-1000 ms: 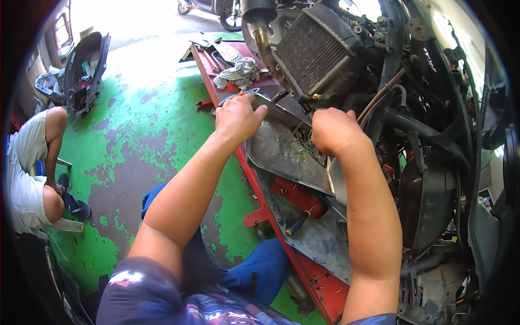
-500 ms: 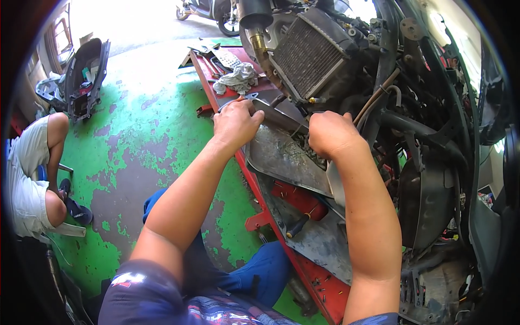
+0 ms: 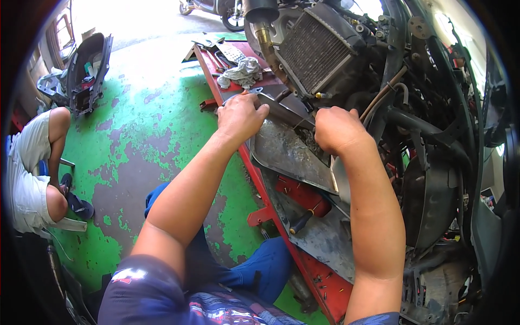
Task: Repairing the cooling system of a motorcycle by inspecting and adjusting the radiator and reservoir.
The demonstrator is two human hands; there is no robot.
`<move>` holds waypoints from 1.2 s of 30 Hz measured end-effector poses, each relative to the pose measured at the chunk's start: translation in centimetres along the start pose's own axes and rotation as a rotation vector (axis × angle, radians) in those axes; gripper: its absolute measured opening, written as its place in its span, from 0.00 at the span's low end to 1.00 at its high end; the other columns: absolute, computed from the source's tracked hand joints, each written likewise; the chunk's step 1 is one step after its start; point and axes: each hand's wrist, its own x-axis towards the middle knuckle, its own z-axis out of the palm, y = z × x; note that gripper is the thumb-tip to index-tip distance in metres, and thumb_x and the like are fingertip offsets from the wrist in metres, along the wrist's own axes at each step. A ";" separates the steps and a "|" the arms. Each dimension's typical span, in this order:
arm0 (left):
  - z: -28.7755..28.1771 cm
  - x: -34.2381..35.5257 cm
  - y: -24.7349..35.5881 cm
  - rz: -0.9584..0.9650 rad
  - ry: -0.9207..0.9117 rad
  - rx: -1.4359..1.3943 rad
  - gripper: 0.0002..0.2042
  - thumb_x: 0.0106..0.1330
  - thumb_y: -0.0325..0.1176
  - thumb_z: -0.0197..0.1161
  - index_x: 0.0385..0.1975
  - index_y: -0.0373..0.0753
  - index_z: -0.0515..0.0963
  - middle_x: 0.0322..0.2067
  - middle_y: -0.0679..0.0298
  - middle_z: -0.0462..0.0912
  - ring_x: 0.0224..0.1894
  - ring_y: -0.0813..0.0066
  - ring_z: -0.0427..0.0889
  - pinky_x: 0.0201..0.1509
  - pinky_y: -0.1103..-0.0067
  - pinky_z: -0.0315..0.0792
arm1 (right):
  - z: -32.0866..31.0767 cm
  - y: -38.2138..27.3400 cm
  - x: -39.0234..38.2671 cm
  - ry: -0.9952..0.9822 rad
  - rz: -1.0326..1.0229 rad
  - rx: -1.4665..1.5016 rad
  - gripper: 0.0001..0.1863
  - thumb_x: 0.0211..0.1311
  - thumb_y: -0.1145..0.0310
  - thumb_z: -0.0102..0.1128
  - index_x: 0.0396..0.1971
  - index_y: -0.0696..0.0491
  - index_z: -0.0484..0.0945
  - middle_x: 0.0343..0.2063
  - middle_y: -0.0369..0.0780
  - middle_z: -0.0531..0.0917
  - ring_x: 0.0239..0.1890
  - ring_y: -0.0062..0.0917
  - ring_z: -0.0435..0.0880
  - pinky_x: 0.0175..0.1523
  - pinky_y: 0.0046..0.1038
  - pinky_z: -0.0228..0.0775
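Observation:
My left hand (image 3: 242, 115) is closed at the far left corner of a shallow grey metal tray (image 3: 287, 162), its fingers curled over the edge. Toward the tray's far right end, my right hand (image 3: 342, 130) is balled with the knuckles up; its fingertips and whatever they hold are hidden. Between the hands runs a dark metal strip (image 3: 281, 112), perhaps the tray's far wall. Dark, wet-looking grime coats part of the tray floor. Just beyond my hands stands a partly stripped motorcycle with its radiator (image 3: 314, 51) exposed.
The tray rests over a red lift table (image 3: 260, 192). Nearer me lie a dark-handled screwdriver (image 3: 304, 219) and several small screws (image 3: 322, 284). A crumpled grey rag (image 3: 241, 73) and tools lie at its far end. To the left a person in light shorts (image 3: 32, 189) sits.
The whole view has shifted slightly, carrying the scene a little right and up. Both hands keep their places at the tray; no grip has visibly changed.

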 end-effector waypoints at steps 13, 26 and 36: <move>0.4 0.2 -0.4 -0.008 -0.003 0.046 0.21 0.62 0.51 0.62 0.47 0.43 0.84 0.48 0.49 0.85 0.54 0.51 0.83 0.58 0.56 0.73 | -0.5 -0.2 -0.3 -0.002 0.001 -0.006 0.12 0.54 0.76 0.56 0.37 0.57 0.86 0.41 0.52 0.86 0.49 0.47 0.84 0.59 0.45 0.69; 1.0 0.8 -0.9 -0.114 -0.315 0.197 0.25 0.68 0.48 0.61 0.56 0.35 0.77 0.54 0.50 0.83 0.57 0.52 0.82 0.60 0.61 0.76 | -0.6 -0.4 0.2 -0.022 0.035 -0.027 0.14 0.56 0.76 0.53 0.39 0.59 0.86 0.45 0.54 0.84 0.52 0.51 0.82 0.62 0.43 0.71; 2.0 1.2 -1.5 -0.083 -0.303 0.151 0.26 0.68 0.48 0.61 0.56 0.32 0.76 0.53 0.47 0.83 0.56 0.49 0.82 0.60 0.62 0.77 | -0.6 -0.4 -0.1 0.004 0.025 -0.030 0.13 0.56 0.76 0.53 0.38 0.59 0.86 0.44 0.55 0.85 0.50 0.51 0.83 0.61 0.43 0.72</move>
